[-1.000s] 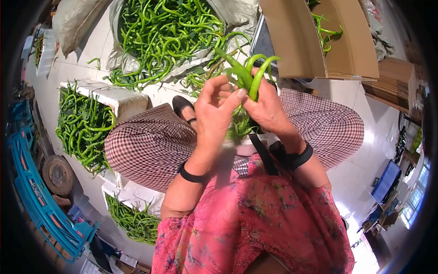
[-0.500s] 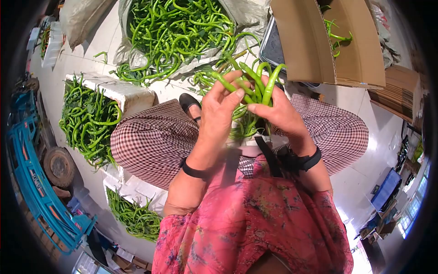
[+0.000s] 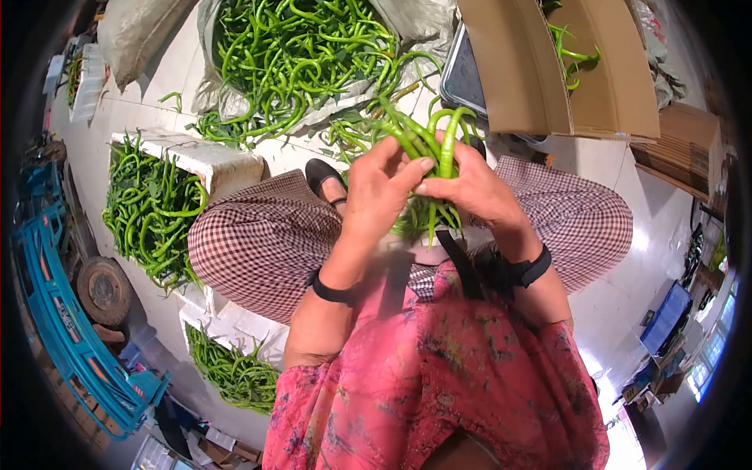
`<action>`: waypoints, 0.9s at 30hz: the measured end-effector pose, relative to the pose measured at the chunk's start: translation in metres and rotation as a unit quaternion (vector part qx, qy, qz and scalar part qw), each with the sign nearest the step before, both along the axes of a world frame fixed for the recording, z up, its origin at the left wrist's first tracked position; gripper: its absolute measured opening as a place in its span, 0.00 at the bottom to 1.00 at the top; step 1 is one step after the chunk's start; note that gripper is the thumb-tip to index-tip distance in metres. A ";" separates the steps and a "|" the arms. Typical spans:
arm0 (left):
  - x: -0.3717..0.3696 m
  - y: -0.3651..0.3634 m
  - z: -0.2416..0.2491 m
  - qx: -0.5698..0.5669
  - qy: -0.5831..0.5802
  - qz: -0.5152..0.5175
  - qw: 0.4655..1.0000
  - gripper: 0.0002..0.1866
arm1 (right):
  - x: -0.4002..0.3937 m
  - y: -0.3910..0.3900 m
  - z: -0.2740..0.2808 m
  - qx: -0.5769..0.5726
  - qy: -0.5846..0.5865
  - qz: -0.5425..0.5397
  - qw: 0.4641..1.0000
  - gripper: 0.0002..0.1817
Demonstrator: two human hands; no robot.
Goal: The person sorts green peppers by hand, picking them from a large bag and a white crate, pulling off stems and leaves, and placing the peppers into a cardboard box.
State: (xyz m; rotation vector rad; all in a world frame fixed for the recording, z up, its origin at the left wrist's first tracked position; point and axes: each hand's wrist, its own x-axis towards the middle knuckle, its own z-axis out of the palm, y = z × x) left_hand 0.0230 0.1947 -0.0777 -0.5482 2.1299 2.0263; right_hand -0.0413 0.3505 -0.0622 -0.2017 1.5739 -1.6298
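**Sunlit floor tiles all round, green peppers between your hands**

Pale floor point(image 3: 129, 117) shows beyond your left knee point(image 3: 235, 235). Your left hand point(image 3: 372, 192) has its thumb and fingers curled in on the held peppers point(image 3: 447, 149); your right hand point(image 3: 482, 192) closes around the same bunch from the other side. A light pinch would suit these slim, curved pods best, since a hard squeeze may snap or bruise them; level stems are likely easier to handle together.

Mind the edges: the cardboard box point(image 3: 517, 70) stands ahead and right of your right hand, its near wall upright, with a dark-rimmed tray point(image 3: 464, 70) beside it. An opened sack point(image 3: 427, 35) of peppers lies ahead of your left hand. Small, low movements over your lap seem safest.
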 end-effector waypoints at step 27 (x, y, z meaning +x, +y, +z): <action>0.000 0.005 0.029 0.351 0.043 0.136 0.925 0.12 | 0.009 0.015 0.019 -0.213 -0.245 -0.074 0.943 0.25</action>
